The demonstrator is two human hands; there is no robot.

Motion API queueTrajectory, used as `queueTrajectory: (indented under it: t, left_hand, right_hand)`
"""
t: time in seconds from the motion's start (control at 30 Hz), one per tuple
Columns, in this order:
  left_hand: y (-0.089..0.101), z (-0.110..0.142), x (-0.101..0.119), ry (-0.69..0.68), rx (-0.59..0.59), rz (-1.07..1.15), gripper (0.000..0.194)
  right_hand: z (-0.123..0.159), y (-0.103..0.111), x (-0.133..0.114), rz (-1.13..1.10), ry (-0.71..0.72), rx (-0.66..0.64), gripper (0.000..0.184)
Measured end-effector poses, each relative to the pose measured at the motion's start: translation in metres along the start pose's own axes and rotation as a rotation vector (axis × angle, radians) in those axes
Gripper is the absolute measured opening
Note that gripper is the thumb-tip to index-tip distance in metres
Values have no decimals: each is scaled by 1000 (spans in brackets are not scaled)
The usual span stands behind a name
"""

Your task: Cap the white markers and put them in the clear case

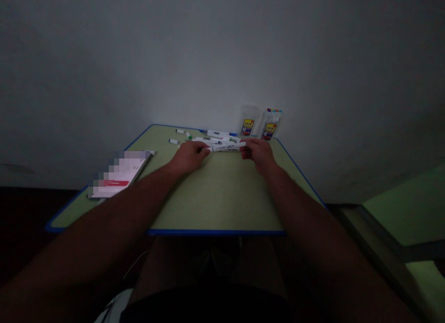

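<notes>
A slim white marker (pixel 227 147) with dark print lies level between my two hands, just above the far part of the table. My left hand (pixel 189 157) is closed on its left end, thumb and fingers pinching. At the other end, my right hand (pixel 260 153) grips it with curled fingers. Right behind the hands lie several more white markers (pixel 218 133), some with blue ends. To the left of them are short white pieces with dark ends, like marker caps (pixel 173 141). Dim light hides the fine detail of the fingertips.
Against the wall stand a clear plastic case (pixel 248 120) and a second case (pixel 270 123) holding markers with coloured ends. A tablet-like device (pixel 120 174), partly pixelated, sits tilted at the left. The pale green table (pixel 222 198) has a blue edge.
</notes>
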State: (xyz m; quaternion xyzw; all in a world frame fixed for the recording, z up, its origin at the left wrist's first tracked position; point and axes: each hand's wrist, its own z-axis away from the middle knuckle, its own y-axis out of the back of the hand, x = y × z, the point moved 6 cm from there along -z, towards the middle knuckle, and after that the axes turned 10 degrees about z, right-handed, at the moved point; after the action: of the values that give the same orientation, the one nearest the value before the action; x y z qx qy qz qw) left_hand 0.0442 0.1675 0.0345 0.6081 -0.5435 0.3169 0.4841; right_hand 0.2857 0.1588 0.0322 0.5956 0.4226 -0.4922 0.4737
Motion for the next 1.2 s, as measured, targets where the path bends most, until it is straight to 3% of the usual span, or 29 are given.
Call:
queueTrajectory:
  t: [0.43, 0.6, 0.73, 0.9, 1.2]
  left_hand:
    - [2, 4, 4, 21, 33, 71, 12]
    - [1, 4, 7, -39, 28, -56, 10]
    - [0, 4, 8, -75, 14, -180, 12]
    - [3, 3, 7, -69, 40, -105, 10]
    - [-1, 6, 15, -82, 11, -192, 15]
  right_hand:
    - [-1, 2, 0, 98, 102, -3, 14]
    - [-3, 3, 1, 60, 105, -32, 12]
    - [-3, 3, 1, -3, 86, -85, 10]
    - [0, 4, 0, -44, 50, -140, 9]
    - [1, 8, 3, -128, -37, -274, 9]
